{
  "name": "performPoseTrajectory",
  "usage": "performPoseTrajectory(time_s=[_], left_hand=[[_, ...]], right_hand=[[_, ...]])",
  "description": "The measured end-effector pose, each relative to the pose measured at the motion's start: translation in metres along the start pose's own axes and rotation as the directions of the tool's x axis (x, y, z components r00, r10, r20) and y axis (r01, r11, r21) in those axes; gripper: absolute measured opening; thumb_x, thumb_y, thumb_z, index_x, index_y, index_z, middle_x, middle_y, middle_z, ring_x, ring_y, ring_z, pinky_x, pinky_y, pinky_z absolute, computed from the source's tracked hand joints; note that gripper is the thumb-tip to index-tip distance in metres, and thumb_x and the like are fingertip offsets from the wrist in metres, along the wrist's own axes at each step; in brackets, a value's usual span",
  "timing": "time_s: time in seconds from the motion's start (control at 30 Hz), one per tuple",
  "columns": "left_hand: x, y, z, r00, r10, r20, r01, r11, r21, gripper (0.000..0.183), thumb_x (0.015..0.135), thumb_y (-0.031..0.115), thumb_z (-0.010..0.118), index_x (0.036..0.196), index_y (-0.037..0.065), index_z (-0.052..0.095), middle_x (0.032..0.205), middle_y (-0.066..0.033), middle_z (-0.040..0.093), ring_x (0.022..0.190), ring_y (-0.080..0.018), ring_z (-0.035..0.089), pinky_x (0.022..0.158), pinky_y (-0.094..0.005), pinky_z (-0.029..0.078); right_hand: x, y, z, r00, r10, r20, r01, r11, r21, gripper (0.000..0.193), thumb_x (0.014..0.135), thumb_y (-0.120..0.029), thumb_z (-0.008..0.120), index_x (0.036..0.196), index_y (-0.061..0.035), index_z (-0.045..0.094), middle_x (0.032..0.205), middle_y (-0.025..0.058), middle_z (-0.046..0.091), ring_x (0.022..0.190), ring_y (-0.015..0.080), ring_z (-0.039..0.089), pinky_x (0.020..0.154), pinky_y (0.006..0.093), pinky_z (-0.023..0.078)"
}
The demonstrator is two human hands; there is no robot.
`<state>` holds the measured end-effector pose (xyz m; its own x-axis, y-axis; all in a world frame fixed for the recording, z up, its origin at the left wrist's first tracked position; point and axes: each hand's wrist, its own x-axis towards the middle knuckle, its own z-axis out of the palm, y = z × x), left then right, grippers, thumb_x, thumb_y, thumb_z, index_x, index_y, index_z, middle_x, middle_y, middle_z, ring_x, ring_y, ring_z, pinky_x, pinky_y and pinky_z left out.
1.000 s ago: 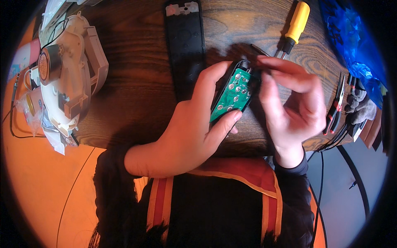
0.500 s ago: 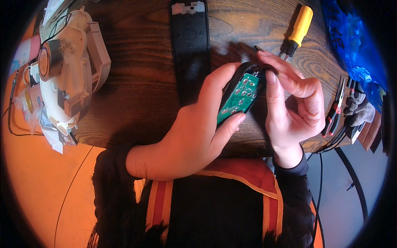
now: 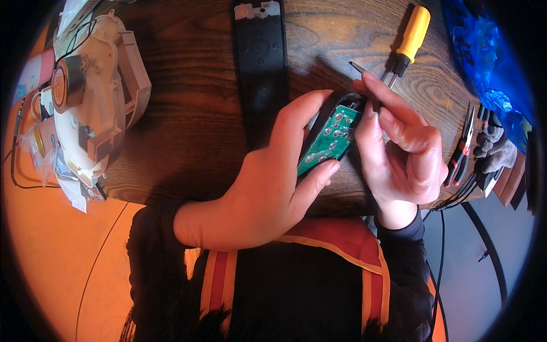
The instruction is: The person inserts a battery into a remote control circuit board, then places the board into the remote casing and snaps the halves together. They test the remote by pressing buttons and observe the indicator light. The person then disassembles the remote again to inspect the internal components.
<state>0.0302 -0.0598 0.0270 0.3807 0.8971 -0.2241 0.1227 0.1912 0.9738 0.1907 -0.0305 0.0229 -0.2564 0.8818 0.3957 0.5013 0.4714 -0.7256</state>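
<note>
My left hand (image 3: 256,182) is closed round a black plastic housing (image 3: 315,137), which it holds tilted above the table. A green circuit board (image 3: 330,139) with round metal contacts sits in the housing, facing up. The left thumb presses on the board's lower edge. Just right of the housing's top end, my right hand (image 3: 401,134) pinches a thin dark tool (image 3: 376,105), one pointed end sticking out beyond the fingers. Its exact kind is partly hidden by the fingers. A gap shows between the tool and the board.
A long black plastic shell (image 3: 261,62) lies beyond my left hand. A yellow-handled screwdriver (image 3: 414,35) rests at the back right. Pliers (image 3: 460,151), a grey glove (image 3: 496,149) and a blue plastic bag (image 3: 490,68) line the right edge. A pale plastic casing (image 3: 105,108) stands left.
My right fingers have drawn back slightly from the housing's top end, and the dark tool has turned in them. The housing is tilted a little differently in my left hand.
</note>
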Motion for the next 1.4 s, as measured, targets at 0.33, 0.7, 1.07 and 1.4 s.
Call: performPoseTrajectory(time_s=[0.33, 0.7, 1.07, 1.4], left_hand=[[0.001, 0.0, -0.001, 0.999, 0.039, -0.03, -0.037, 0.998, 0.057, 0.057, 0.082, -0.003, 0.052, 0.128, -0.002, 0.017, 0.106, -0.0174, 0.05, 0.077, -0.0166, 0.059, 0.063, -0.0266, 0.05], [0.001, -0.001, 0.0, 0.992, 0.124, -0.017, -0.117, 0.969, 0.218, 0.058, 0.079, -0.007, 0.054, 0.125, -0.003, 0.019, 0.108, -0.0188, 0.046, 0.081, -0.0176, 0.058, 0.067, -0.0263, 0.048], [-0.008, 0.032, -0.021, 0.964, 0.191, 0.183, -0.255, 0.858, 0.445, 0.046, 0.067, 0.007, 0.063, 0.111, 0.014, 0.051, 0.09, -0.0122, 0.056, 0.07, -0.0236, 0.06, 0.057, -0.0292, 0.05], [0.008, 0.025, -0.025, 0.694, 0.717, -0.067, -0.368, 0.433, 0.823, 0.032, 0.068, 0.012, 0.062, 0.1, 0.017, 0.062, 0.082, -0.0113, 0.058, 0.067, -0.0207, 0.058, 0.053, -0.0256, 0.048]], right_hand=[[0.006, 0.0, 0.0, 0.998, -0.067, 0.007, 0.068, 0.992, -0.103, 0.02, 0.076, 0.007, 0.059, 0.075, 0.0011, 0.041, 0.092, 0.0279, 0.06, 0.082, 0.0302, 0.064, 0.07, 0.0334, 0.052], [0.01, 0.003, -0.007, 0.986, -0.144, 0.079, 0.146, 0.989, -0.027, 0.016, 0.075, 0.009, 0.058, 0.076, 0.0019, 0.043, 0.09, 0.0298, 0.059, 0.083, 0.0329, 0.063, 0.071, 0.0344, 0.05], [0.003, -0.007, -0.023, 0.998, -0.032, 0.054, -0.013, 0.737, 0.676, 0.03, 0.07, -0.012, 0.071, 0.083, -0.004, 0.045, 0.094, 0.0292, 0.057, 0.084, 0.0395, 0.06, 0.071, 0.046, 0.05], [-0.001, -0.017, -0.03, 0.982, 0.188, -0.013, -0.097, 0.565, 0.82, 0.049, 0.065, -0.013, 0.075, 0.103, -0.0004, 0.048, 0.113, 0.0301, 0.047, 0.107, 0.031, 0.052, 0.094, 0.0326, 0.04]])
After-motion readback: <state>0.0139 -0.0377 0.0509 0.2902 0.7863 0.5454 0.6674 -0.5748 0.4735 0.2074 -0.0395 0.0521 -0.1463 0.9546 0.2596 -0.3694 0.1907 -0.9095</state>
